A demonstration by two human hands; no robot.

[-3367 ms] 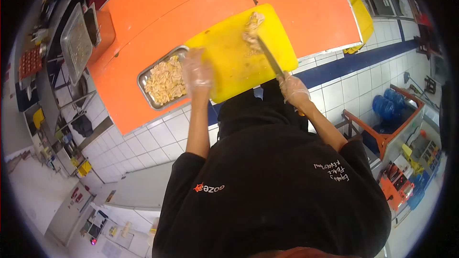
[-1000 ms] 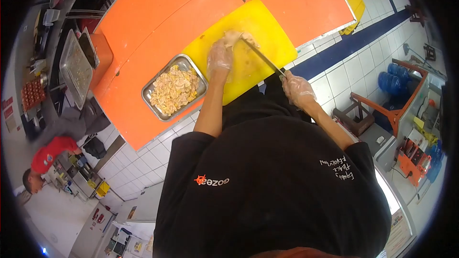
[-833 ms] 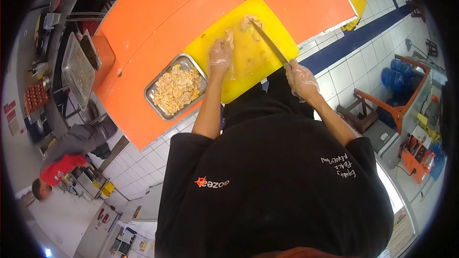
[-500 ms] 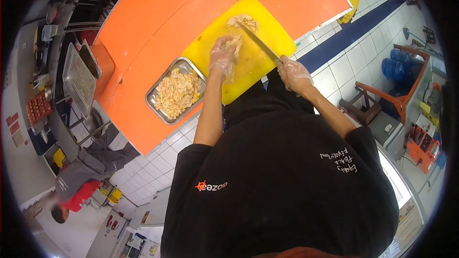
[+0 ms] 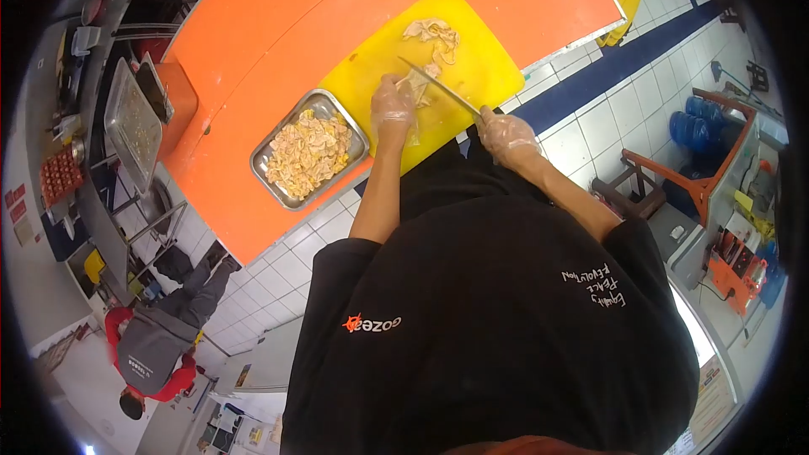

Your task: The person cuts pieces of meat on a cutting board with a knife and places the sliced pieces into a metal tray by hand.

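Observation:
On the yellow cutting board [image 5: 362, 72], my left hand [image 5: 393, 108], in a clear plastic glove, has its fingers curled at the edge of a piece of pale meat [image 5: 423, 94]. My right hand [image 5: 507, 135], also gloved, grips a long knife [image 5: 455, 96] by its handle. The blade slants across the pale piece, its tip close to my left fingers. Farther up the board lie more pale meat pieces [image 5: 432, 31]. Left of the board, a metal tray [image 5: 259, 170] holds a heap of cut, yellowish-pale meat [image 5: 308, 152].
The board rests on an orange table [image 5: 253, 59]. Another metal tray [image 5: 135, 126] stands beyond its left end, near an orange container [image 5: 179, 105]. A person [image 5: 156, 345] in red and grey is at the lower left. Blue water bottles [image 5: 698, 122] stand at the right.
The knife has moved left and down from the upper pieces to the piece by my left hand. That piece now lies lower on the board. The other person has turned and shifted.

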